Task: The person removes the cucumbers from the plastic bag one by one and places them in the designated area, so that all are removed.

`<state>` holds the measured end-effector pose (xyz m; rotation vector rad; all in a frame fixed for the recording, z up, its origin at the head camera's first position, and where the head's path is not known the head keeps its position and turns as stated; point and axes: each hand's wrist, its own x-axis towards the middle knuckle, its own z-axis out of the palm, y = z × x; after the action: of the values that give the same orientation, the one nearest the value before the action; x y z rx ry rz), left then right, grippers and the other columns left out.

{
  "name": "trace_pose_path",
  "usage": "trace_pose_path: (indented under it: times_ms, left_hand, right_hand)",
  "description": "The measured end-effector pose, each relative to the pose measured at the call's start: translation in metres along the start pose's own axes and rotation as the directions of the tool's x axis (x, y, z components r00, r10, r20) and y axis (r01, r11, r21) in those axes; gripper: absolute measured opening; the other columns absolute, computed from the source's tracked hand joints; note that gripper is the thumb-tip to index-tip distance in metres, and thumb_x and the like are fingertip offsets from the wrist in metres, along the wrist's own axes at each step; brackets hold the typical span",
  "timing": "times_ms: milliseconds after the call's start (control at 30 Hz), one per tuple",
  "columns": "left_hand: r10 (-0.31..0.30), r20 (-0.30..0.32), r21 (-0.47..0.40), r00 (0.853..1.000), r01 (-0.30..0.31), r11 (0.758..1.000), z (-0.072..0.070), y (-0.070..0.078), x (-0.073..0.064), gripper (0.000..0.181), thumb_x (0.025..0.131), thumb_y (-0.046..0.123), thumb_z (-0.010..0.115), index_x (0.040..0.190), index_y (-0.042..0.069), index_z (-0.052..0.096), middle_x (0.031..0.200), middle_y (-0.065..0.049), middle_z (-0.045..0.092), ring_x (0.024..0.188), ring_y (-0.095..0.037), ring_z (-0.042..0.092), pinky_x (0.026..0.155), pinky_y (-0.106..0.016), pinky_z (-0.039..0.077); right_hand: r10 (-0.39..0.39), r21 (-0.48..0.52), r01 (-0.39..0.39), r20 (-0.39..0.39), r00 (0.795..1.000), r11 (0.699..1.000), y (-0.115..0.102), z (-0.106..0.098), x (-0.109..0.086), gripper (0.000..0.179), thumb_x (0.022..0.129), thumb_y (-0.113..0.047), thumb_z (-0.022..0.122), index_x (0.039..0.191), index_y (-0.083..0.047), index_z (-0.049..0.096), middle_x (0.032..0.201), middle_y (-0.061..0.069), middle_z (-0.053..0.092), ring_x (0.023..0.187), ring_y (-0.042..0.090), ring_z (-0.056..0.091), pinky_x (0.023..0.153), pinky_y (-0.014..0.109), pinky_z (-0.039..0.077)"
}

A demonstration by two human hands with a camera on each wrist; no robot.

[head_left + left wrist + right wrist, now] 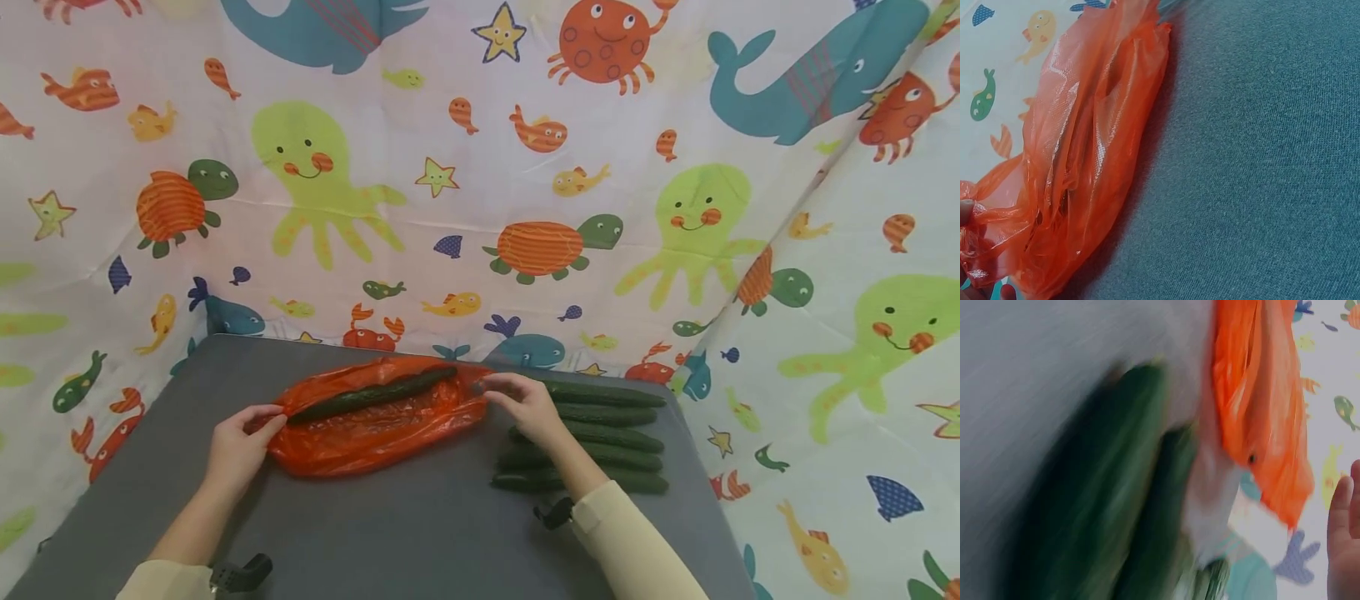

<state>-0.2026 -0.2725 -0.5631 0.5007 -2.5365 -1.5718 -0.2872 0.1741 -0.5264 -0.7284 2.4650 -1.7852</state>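
An orange plastic bag (352,454) lies on the grey table, with one long green cucumber (367,401) in its opening. My left hand (238,442) pinches the bag's left end between thumb and fingers. The left wrist view shows crumpled orange plastic (1104,156) beside those fingertips, cut off at the frame edge. At the bag's right end hovers my right hand (528,408), fingers loosely bent. In the right wrist view its fingers (1340,519) look extended and apart from the bag (1260,406). Below my right hand lie several loose cucumbers (611,482), partly covered by it.
The grey table (390,542) has its back edge against a curtain (465,225) printed with sea animals, which also hangs at both sides. Loose cucumbers lie side by side at the table's right. Black wrist cameras (243,573) are strapped to both forearms.
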Motion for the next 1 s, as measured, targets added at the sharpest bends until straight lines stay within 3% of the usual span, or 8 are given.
trace_pose_path:
  times_ms: [167, 300, 500, 600, 667, 800, 900, 1000]
  left_hand:
    - [-0.001, 0.0, 0.024, 1.0, 0.001, 1.0, -0.002, -0.001, 0.002, 0.043, 0.099, 0.046, 0.062, 0.124, 0.012, 0.068, 0.13, -0.014, 0.061, 0.107, -0.024, 0.052, 0.069, -0.011, 0.047]
    - [0.014, 0.01, 0.019, 1.0, -0.014, 1.0, 0.001, -0.001, 0.004, 0.041, 0.099, 0.043, 0.062, 0.124, 0.011, 0.068, 0.129, -0.015, 0.061, 0.106, -0.025, 0.052, 0.07, -0.011, 0.049]
    - [0.029, 0.002, 0.027, 1.0, -0.029, 0.999, 0.002, -0.001, 0.005, 0.039, 0.099, 0.042, 0.063, 0.121, 0.011, 0.069, 0.123, -0.013, 0.062, 0.1, -0.024, 0.053, 0.068, -0.016, 0.05]
    - [0.029, 0.007, 0.016, 1.0, -0.029, 0.999, 0.003, -0.001, 0.005, 0.039, 0.099, 0.043, 0.063, 0.122, 0.012, 0.069, 0.123, -0.013, 0.062, 0.101, -0.024, 0.052, 0.069, -0.017, 0.05]
    - [0.027, 0.008, 0.01, 1.0, -0.027, 1.0, 0.003, -0.001, 0.005, 0.039, 0.099, 0.043, 0.063, 0.122, 0.012, 0.069, 0.124, -0.014, 0.062, 0.101, -0.024, 0.052, 0.069, -0.016, 0.051]
    - [0.023, 0.012, 0.004, 1.0, -0.023, 1.0, 0.002, -0.001, 0.004, 0.039, 0.099, 0.042, 0.062, 0.123, 0.012, 0.068, 0.126, -0.015, 0.061, 0.103, -0.025, 0.052, 0.069, -0.015, 0.051]
    - [0.026, 0.008, 0.001, 1.0, -0.026, 1.0, 0.002, 0.0, 0.004, 0.038, 0.099, 0.041, 0.063, 0.122, 0.011, 0.069, 0.125, -0.014, 0.061, 0.103, -0.025, 0.052, 0.068, -0.016, 0.051]
    - [0.023, 0.004, 0.004, 1.0, -0.023, 1.0, 0.001, 0.002, 0.003, 0.038, 0.099, 0.041, 0.064, 0.121, 0.011, 0.069, 0.125, -0.014, 0.062, 0.104, -0.025, 0.052, 0.069, -0.015, 0.05]
  right_hand:
    - [0.081, 0.006, -0.081, 0.005, 0.997, 0.997, -0.001, 0.03, 0.038, 0.03, 0.094, -0.022, 0.073, 0.122, -0.01, 0.072, 0.119, 0.008, 0.073, 0.107, 0.022, 0.071, 0.091, 0.038, 0.057]
    - [0.18, -0.073, -0.178, 0.03, 0.983, 0.981, 0.006, 0.045, 0.059, 0.032, 0.094, -0.024, 0.073, 0.123, -0.012, 0.072, 0.122, 0.005, 0.072, 0.112, 0.02, 0.068, 0.096, 0.039, 0.055]
    - [0.277, -0.288, -0.256, 0.035, 0.96, 0.923, 0.028, 0.062, 0.081, 0.031, 0.093, -0.017, 0.075, 0.124, -0.019, 0.072, 0.13, 0.006, 0.066, 0.124, 0.026, 0.058, 0.107, 0.047, 0.046]
    - [0.307, -0.376, -0.264, 0.059, 0.95, 0.888, 0.035, 0.065, 0.085, 0.035, 0.093, -0.013, 0.073, 0.128, -0.022, 0.07, 0.135, 0.007, 0.063, 0.127, 0.029, 0.055, 0.11, 0.051, 0.042]
    - [0.309, -0.447, -0.23, 0.11, 0.945, 0.864, 0.037, 0.068, 0.087, 0.039, 0.094, -0.011, 0.07, 0.132, -0.022, 0.067, 0.14, 0.007, 0.061, 0.131, 0.029, 0.054, 0.112, 0.05, 0.04]
    - [0.29, -0.605, -0.101, 0.224, 0.93, 0.79, 0.035, 0.076, 0.089, 0.048, 0.098, -0.009, 0.065, 0.145, -0.017, 0.056, 0.154, 0.009, 0.048, 0.147, 0.03, 0.037, 0.119, 0.049, 0.03]
    - [0.301, -0.717, -0.047, 0.231, 0.925, 0.695, 0.035, 0.083, 0.091, 0.057, 0.098, -0.008, 0.062, 0.152, -0.014, 0.046, 0.159, 0.009, 0.041, 0.152, 0.03, 0.027, 0.122, 0.048, 0.026]
    - [0.312, -0.812, -0.044, 0.173, 0.934, 0.582, 0.043, 0.088, 0.094, 0.06, 0.096, -0.009, 0.062, 0.153, -0.016, 0.044, 0.154, 0.006, 0.047, 0.148, 0.028, 0.034, 0.12, 0.046, 0.03]
